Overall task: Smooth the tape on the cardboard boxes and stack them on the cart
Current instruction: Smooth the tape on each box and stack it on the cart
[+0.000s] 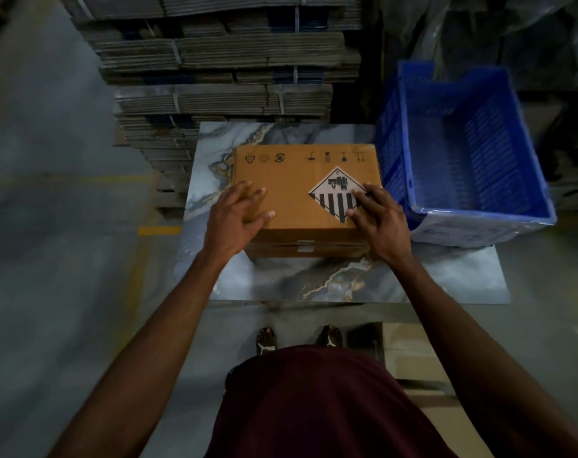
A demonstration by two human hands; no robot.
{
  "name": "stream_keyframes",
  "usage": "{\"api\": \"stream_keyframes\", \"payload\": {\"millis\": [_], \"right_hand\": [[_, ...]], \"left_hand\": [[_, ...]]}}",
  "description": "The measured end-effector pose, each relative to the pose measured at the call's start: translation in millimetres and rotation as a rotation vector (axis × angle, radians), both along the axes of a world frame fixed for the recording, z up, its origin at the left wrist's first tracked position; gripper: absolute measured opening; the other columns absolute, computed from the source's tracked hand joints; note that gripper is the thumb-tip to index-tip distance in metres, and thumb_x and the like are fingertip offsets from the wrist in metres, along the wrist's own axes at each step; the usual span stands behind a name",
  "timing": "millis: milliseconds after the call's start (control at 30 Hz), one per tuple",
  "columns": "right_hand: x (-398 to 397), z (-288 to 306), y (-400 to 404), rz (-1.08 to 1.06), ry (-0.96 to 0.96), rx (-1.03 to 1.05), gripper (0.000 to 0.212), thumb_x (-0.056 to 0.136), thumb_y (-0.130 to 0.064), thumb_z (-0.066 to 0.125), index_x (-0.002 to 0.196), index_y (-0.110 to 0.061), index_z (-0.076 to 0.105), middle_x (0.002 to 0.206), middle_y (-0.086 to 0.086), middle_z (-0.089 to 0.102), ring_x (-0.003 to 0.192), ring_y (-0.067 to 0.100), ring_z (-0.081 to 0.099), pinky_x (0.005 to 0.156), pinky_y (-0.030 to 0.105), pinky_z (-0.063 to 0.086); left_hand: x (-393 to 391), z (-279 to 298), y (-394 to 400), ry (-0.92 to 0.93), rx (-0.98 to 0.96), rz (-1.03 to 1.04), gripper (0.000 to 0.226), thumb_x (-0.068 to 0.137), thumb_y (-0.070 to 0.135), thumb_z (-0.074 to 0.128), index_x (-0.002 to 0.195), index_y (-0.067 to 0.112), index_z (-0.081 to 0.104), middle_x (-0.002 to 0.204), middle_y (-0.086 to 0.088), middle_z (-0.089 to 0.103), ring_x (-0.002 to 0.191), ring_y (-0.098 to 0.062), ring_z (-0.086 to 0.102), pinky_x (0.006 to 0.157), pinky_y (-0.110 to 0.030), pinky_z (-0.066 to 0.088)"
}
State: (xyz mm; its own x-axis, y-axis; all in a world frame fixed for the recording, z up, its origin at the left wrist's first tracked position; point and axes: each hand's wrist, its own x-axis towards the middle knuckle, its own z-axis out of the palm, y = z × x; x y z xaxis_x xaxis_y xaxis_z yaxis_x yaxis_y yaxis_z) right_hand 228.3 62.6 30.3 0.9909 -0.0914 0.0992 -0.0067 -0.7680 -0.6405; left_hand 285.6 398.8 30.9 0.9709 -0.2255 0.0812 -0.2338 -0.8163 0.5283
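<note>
Two hands rest on top of one cardboard box (301,190), which sits on the marble-patterned surface (314,279) toward its far edge, a little left of the blue plastic crate (463,153) that stands on the far right corner. The left hand (238,213) lies on the box's near left part with fingers spread and only loosely bent, pinching nothing. The right hand (380,216) lies on the near right part, its straight fingers laid across the lower half of the diamond hazard label (335,193); it too holds nothing.

The box's long axis runs left to right, parallel to the near edge of the surface, so each hand covers one end of it and neither is clearly nearer. The taped seam (302,244) shows on the near side face, as a short pale strip just below the top edge, between the two wrists and lower than both palms. Smoothing it would likely mean bringing a hand down over that near edge; lifting the box would suit a grip with one hand at each short end, since the hands already straddle it.

No cart can be made out. Behind the surface rise strapped bundles of flattened cartons (221,61). The concrete floor (49,226) lies to the left.
</note>
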Motion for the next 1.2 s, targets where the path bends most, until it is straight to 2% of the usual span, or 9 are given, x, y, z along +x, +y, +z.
{"api": "stream_keyframes", "payload": {"millis": [100,233,333,500,633,800,933,1033,1200], "right_hand": [[2,4,-2,-0.001,0.017,0.033,0.056,0.094,-0.063,0.058,0.142,-0.033,0.057,0.155,-0.009,0.038,0.14,0.018,0.039,0.108,0.054,0.045],[-18,-6,7,-0.087,0.024,0.201,0.051,0.097,-0.055,0.059,0.145,-0.039,0.052,0.163,-0.011,0.018,0.147,0.016,0.023,0.111,0.046,0.034],[-41,-15,10,-0.149,0.034,0.283,0.054,0.099,-0.056,0.055,0.15,-0.049,0.04,0.16,-0.006,0.017,0.144,0.022,0.029,0.11,0.05,0.043],[-48,-16,20,-0.247,0.048,0.307,0.056,0.102,-0.051,0.052,0.154,-0.05,0.031,0.14,0.005,0.034,0.122,0.02,0.044,0.102,0.047,0.052],[-35,1,23,-0.283,-0.005,0.294,0.061,0.1,-0.052,0.056,0.155,-0.046,0.031,0.137,0.005,0.038,0.12,0.02,0.048,0.099,0.049,0.054],[-5,20,16,-0.304,-0.164,0.294,0.073,0.094,-0.052,0.066,0.155,-0.049,0.026,0.137,0.002,0.053,0.113,0.024,0.059,0.092,0.055,0.055],[15,18,12,-0.246,-0.109,0.227,0.07,0.099,-0.044,0.062,0.158,-0.042,0.025,0.142,0.008,0.05,0.123,0.023,0.053,0.1,0.04,0.048],[29,19,15,-0.219,-0.004,0.19,0.065,0.103,-0.045,0.053,0.16,-0.044,0.02,0.146,0.01,0.045,0.124,0.024,0.052,0.098,0.031,0.04],[53,29,9,-0.229,0.114,0.117,0.063,0.104,-0.045,0.05,0.159,-0.044,0.02,0.148,0.014,0.045,0.134,0.034,0.046,0.109,0.048,0.037]], "left_hand": [[12,10,-2,-0.021,0.054,-0.005,0.063,0.082,0.072,0.059,0.136,0.04,0.059,0.143,0.006,0.045,0.131,-0.022,0.039,0.107,-0.048,0.041],[-7,-7,-3,-0.007,0.05,0.045,0.055,0.093,0.066,0.053,0.144,0.048,0.046,0.157,0.004,0.028,0.141,-0.03,0.024,0.116,-0.047,0.028],[-42,-19,-10,0.011,-0.195,0.227,0.049,0.097,0.055,0.056,0.144,0.042,0.05,0.157,-0.005,0.026,0.141,-0.029,0.027,0.116,-0.036,0.028],[-80,-27,-27,-0.003,-0.462,0.389,0.051,0.096,0.049,0.059,0.144,0.031,0.054,0.124,-0.011,0.038,0.114,-0.021,0.046,0.101,-0.006,0.035],[-63,-5,-22,-0.041,-0.445,0.406,0.052,0.095,0.05,0.06,0.144,0.036,0.051,0.128,-0.008,0.04,0.118,-0.024,0.049,0.101,-0.034,0.049],[-26,23,-11,-0.121,-0.417,0.386,0.066,0.093,0.048,0.064,0.151,0.035,0.036,0.137,-0.008,0.047,0.127,-0.023,0.047,0.101,-0.044,0.047],[10,20,-12,-0.06,-0.345,0.274,0.076,0.093,0.044,0.064,0.157,0.028,0.026,0.154,-0.01,0.038,0.14,-0.029,0.038,0.111,-0.055,0.038],[35,19,-18,0.013,-0.201,0.251,0.076,0.096,0.047,0.058,0.159,0.03,0.019,0.161,-0.013,0.026,0.146,-0.036,0.028,0.116,-0.056,0.03],[59,24,-16,0.125,-0.101,0.255,0.078,0.094,0.051,0.06,0.158,0.029,0.023,0.156,-0.017,0.03,0.139,-0.04,0.037,0.113,-0.05,0.034]]}}
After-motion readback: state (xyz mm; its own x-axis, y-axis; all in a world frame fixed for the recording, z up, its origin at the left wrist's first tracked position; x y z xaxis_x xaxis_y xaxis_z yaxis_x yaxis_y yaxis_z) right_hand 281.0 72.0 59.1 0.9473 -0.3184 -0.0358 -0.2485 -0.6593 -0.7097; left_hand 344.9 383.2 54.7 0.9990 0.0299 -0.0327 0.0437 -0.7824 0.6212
